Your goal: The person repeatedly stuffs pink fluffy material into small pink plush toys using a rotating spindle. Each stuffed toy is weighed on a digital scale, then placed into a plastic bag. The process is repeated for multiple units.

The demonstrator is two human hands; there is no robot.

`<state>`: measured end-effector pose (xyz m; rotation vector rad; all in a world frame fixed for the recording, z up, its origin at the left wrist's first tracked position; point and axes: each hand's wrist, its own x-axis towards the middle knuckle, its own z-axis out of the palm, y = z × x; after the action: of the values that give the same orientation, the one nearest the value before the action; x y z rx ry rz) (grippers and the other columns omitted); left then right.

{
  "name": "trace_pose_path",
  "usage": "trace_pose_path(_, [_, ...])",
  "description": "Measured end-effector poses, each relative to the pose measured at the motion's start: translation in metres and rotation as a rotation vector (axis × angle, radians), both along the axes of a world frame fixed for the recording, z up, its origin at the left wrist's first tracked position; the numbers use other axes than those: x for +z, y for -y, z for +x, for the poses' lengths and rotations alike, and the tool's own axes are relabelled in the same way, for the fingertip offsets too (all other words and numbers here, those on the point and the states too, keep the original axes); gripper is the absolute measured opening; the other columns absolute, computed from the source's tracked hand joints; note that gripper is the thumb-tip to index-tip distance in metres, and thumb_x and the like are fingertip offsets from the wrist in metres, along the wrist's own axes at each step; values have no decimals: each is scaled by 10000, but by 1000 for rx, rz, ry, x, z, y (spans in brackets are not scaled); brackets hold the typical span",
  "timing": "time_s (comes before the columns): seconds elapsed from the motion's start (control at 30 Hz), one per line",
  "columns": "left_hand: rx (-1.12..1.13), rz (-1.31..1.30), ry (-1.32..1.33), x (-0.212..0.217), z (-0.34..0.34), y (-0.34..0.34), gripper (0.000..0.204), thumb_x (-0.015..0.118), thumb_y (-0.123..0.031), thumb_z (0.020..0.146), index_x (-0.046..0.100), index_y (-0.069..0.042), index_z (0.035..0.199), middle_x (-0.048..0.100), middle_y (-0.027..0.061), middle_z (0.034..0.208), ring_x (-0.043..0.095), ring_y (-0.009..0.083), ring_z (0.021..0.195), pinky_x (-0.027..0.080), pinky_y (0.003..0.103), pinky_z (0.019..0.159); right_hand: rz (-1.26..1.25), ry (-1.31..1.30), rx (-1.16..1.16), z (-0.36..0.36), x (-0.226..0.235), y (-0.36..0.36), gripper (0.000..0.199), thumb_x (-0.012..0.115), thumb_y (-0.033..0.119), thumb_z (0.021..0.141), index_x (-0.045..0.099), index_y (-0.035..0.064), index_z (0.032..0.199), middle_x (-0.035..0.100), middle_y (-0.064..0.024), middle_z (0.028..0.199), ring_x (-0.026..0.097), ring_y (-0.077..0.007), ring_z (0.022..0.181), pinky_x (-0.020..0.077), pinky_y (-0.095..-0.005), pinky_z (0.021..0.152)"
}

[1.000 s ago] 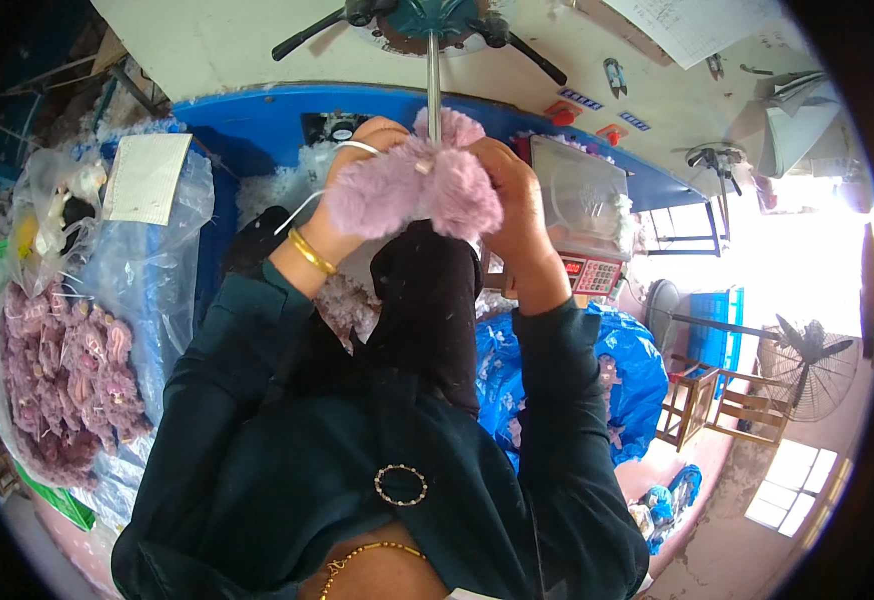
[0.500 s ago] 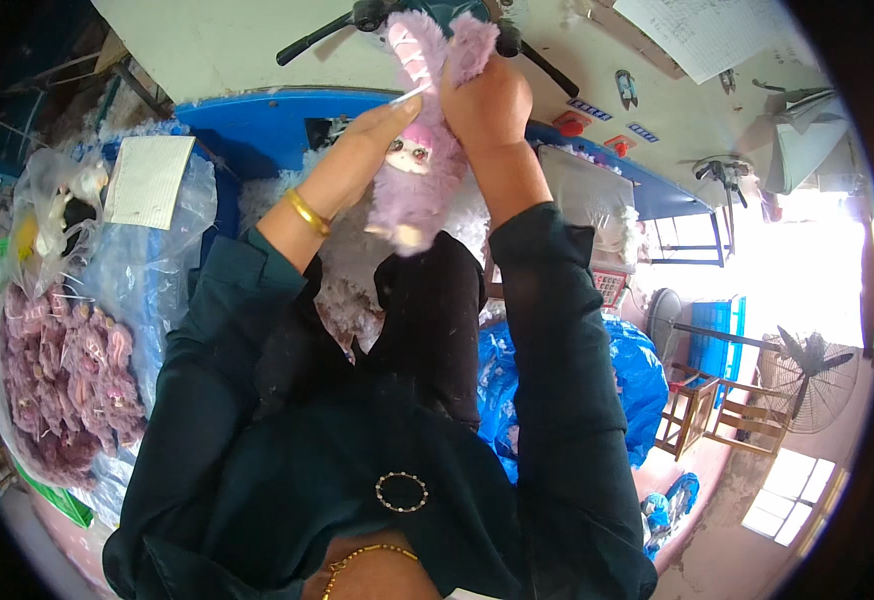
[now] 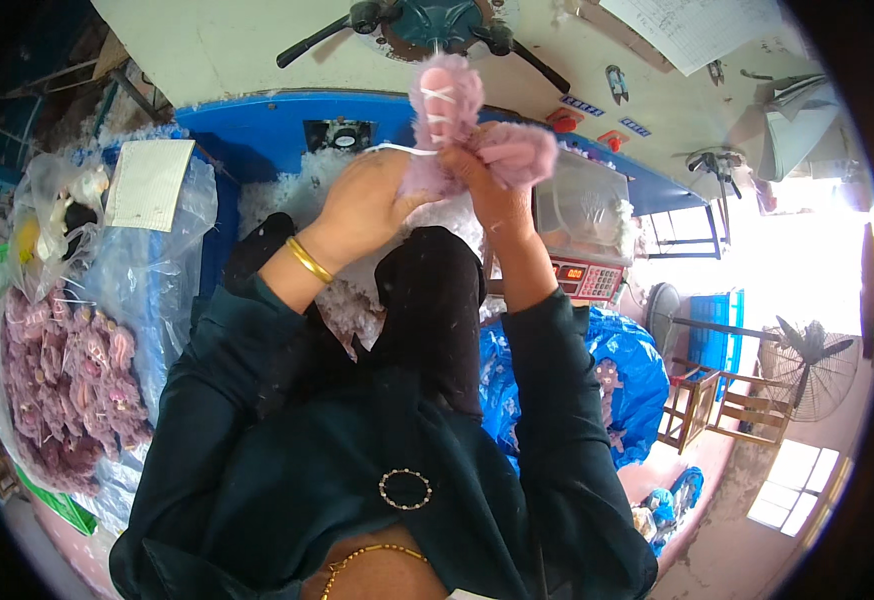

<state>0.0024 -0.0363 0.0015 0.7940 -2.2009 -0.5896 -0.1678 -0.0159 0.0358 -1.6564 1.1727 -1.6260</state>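
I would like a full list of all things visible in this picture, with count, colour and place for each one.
plush toy skin: one, pink, held up against the machine nozzle at top centre.
stuffing machine: one, teal with black handles, top centre.
white stuffing: a heap, in the blue bin below the machine.
clear bag of pink toys: one, at the left.
scale: one, with a red display, right of the hands.
blue plastic bag: one, lower right.
standing fan: one, dark, far right.
left hand: wears a gold bangle, grips the toy.
right hand: grips the toy.
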Motion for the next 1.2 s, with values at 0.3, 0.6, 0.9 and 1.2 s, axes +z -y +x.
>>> trace_pose_path(0.3, [300,-89,-52,17,-26,-19,376,726,-129,677,497,-3,947,544,177,807,542,391,787,427,447,668,262,175,-485,17,9,65,219,617,198,816,597,11,928,600,-51,768,563,-135,756,469,-291,672])
trace_pose_path(0.6, [310,-31,-156,12,-30,-15,450,818,-256,643,533,-11,891,536,175,838,537,366,776,422,411,660,303,-124,-706,10,-1,82,225,615,205,819,626,-18,795,635,-92,743,585,-115,752,476,-293,662])
trace_pose_path(0.9, [47,14,-257,1,-1,-28,310,659,-201,819,568,25,1009,594,157,895,571,334,806,449,401,729,251,-1,-119,17,11,2,291,666,119,839,565,32,1097,625,-48,966,560,-86,885,482,-263,761])
trace_pose_path(1.2, [-80,837,-694,-25,1,-41,408,399,-295,1006,519,19,1237,605,73,1097,558,134,953,453,284,848,733,810,522,8,-18,-56,438,664,348,862,573,-6,1102,614,-21,807,588,-106,608,454,-223,514])
